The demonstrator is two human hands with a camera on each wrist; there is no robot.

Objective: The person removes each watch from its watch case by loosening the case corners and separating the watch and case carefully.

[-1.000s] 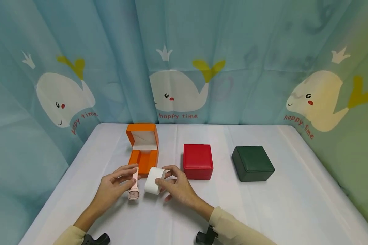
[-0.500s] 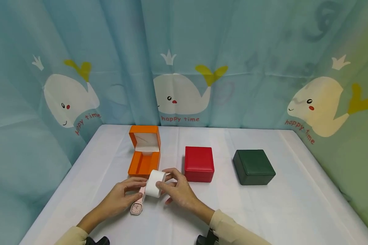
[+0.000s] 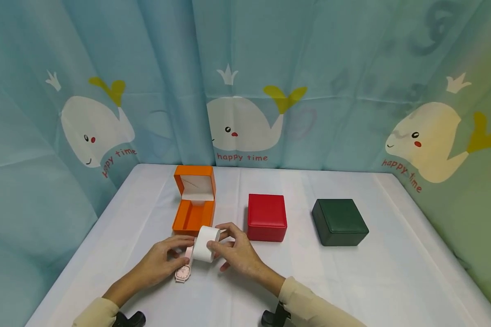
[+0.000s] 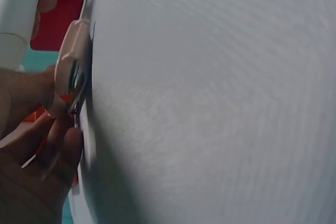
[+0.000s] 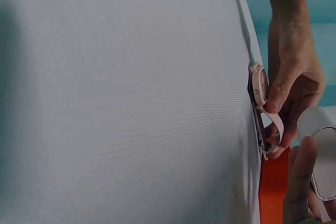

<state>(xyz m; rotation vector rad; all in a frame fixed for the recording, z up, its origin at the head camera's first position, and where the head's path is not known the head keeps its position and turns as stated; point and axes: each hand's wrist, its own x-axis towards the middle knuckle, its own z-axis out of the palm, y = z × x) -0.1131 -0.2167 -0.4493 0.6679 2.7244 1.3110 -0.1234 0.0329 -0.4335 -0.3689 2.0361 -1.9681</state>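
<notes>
Between thumb and fingers, my left hand (image 3: 158, 264) pinches the strap of a pale pink wristwatch (image 3: 182, 273). Its square-ish dial points up, low over the white cloth. In the right wrist view the watch strap (image 5: 275, 124) bends in a loop at the left fingertips. My right hand (image 3: 241, 256) grips a white rounded watch cushion (image 3: 206, 244), thumb on the near side and fingers at its right end. The cushion is tilted and overlaps the strap's upper end in the head view. Just behind both hands stands an open orange watch box (image 3: 193, 217), with a bare slot inside.
A closed red box (image 3: 267, 217) stands right of the orange one, close behind the right hand. Farther right is a closed dark green box (image 3: 340, 222). The white-covered table (image 3: 311, 286) ends at a blue curtain (image 3: 163, 91) printed with whales.
My left hand has moved right and nearer to me, bringing the watch beside the white cushion. The right hand keeps its grip on the cushion. The head view has shifted slightly.
</notes>
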